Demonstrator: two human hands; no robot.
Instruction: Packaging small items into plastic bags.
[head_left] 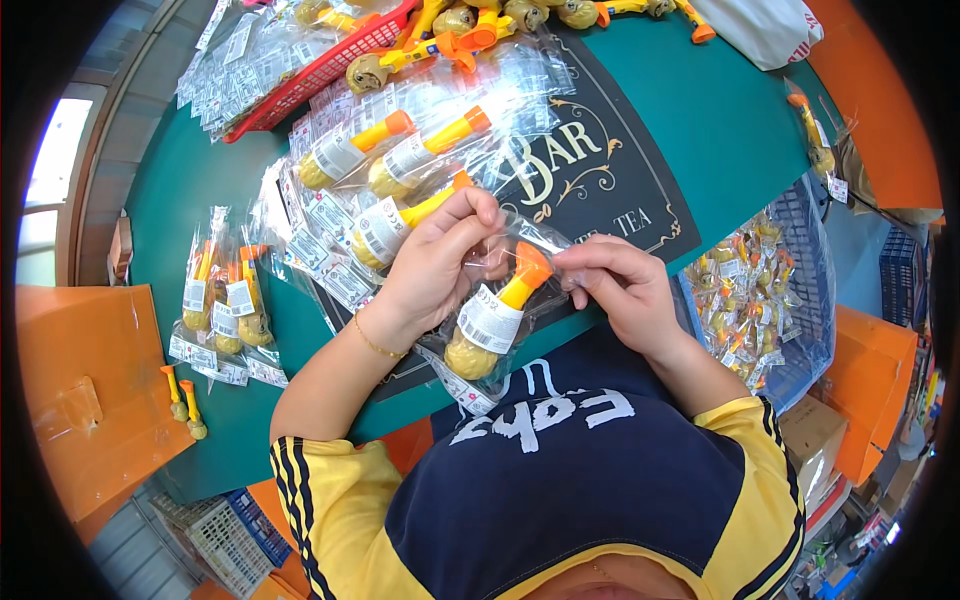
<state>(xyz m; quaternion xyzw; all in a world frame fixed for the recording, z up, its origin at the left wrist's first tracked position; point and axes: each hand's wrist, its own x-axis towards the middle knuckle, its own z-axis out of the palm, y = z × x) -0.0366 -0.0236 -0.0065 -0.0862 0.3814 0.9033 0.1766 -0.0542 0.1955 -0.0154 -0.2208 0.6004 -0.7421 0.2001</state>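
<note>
Close to my body, a clear plastic bag [545, 236] holds a toy [515, 292] with a knobbly gold head, a yellow handle and an orange end. A white printed label wraps its middle. My left hand [425, 265] pinches the bag's upper part beside the orange end. On the other side, my right hand [632, 295] has thumb and fingers closed on the bag's corner. Just beyond my left hand lie several bagged toys [405, 165] of the same kind, one partly hidden behind that hand. Under them are flat plastic bags [335, 255] with printed strips.
A red basket [320, 75] stands far left, near loose toys [440, 55]. Bagged toys [228, 300] lie at the left. On the right, a blue crate [812, 265] holds many packed pieces. A black printed mat [640, 170] covers part of the green table [730, 130].
</note>
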